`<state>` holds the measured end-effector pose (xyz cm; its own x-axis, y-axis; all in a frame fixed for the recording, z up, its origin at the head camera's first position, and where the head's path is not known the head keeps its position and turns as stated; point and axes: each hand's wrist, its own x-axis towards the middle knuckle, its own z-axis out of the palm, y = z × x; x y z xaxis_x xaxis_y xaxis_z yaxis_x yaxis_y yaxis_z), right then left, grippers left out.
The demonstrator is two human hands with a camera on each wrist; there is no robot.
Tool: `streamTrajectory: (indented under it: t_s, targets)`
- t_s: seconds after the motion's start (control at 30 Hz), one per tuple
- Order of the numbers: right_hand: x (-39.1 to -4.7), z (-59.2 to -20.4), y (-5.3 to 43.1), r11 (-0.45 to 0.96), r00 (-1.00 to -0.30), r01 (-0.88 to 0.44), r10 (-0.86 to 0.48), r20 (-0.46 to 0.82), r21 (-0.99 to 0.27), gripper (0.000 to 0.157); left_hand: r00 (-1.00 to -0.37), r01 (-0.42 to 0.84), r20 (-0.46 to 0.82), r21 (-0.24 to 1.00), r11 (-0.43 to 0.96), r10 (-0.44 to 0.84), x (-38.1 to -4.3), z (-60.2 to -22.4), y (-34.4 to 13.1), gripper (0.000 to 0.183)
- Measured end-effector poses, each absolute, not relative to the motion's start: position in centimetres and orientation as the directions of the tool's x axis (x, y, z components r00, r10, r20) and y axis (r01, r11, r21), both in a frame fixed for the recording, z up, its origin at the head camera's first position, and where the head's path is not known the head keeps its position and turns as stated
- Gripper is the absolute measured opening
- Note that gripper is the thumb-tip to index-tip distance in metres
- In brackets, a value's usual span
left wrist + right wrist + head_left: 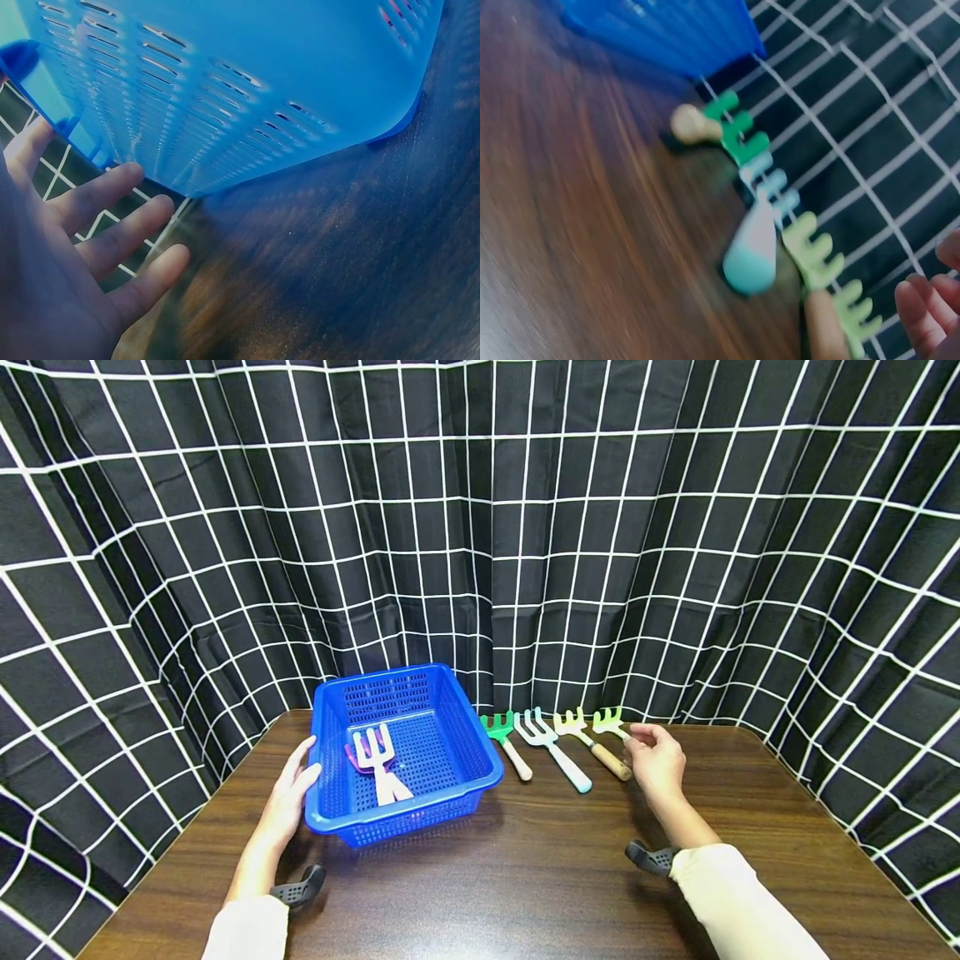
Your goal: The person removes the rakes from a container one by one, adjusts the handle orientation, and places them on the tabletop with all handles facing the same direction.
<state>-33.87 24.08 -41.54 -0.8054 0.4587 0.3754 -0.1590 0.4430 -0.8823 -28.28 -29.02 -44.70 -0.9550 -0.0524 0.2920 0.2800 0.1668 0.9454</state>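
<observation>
My left hand (pixel 285 797) is at the left side of a blue perforated basket (pixel 420 817), with straight, spread fingers (pixel 142 277) outside its wall and thumb and index at the rim. Inside the basket lie a white garden hand fork (pixel 375 758) and a purple-pink one (pixel 356 758) partly beneath it. My right hand (pixel 658 764) is over the handle end of a light green hand rake (pixel 608 721), fingers loosely bent and partly apart. The hand hides that handle in the head view. Whether the fingers touch it is unclear; the right wrist view is blurred.
Left of the light green rake lie a yellow-green rake (pixel 611 762) with a wooden handle, a pale blue hand fork (pixel 566 767) and a green rake (pixel 517 760). All rest on a brown wooden table (pixel 540 877). Behind stands a black curtain (pixel 487 552) with white grid lines.
</observation>
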Motion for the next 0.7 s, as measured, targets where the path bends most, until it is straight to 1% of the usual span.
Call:
streamTrajectory:
  t_s: [0.17,0.33,0.4,0.5,0.7]
  targets:
    - [-33.0,-40.5,22.0,0.438,-0.823,-0.2,0.41,0.392,-0.877,0.019,-0.957,0.276,0.287,0.947,0.162,-0.048,-28.3,-44.6,-29.0,0.052]
    - [-32.3,-39.5,20.0,0.309,-0.868,-0.275,0.328,0.373,-0.911,0.02,-0.961,0.258,0.27,0.952,0.166,-0.053,-28.2,-44.6,-29.0,0.052]
    - [-32.1,-39.2,19.3,0.289,-0.882,-0.278,0.301,0.363,-0.916,0.019,-0.962,0.255,0.266,0.953,0.163,-0.054,-28.1,-44.6,-28.9,0.052]
    - [-31.7,-38.9,18.3,0.302,-0.9,-0.268,0.261,0.35,-0.915,0.02,-0.963,0.253,0.264,0.954,0.161,-0.053,-28.1,-44.6,-28.9,0.052]
    - [-30.8,-38.2,16.7,0.392,-0.926,-0.235,0.189,0.328,-0.89,0.028,-0.962,0.253,0.268,0.95,0.185,-0.061,-28.1,-44.5,-29.0,0.052]
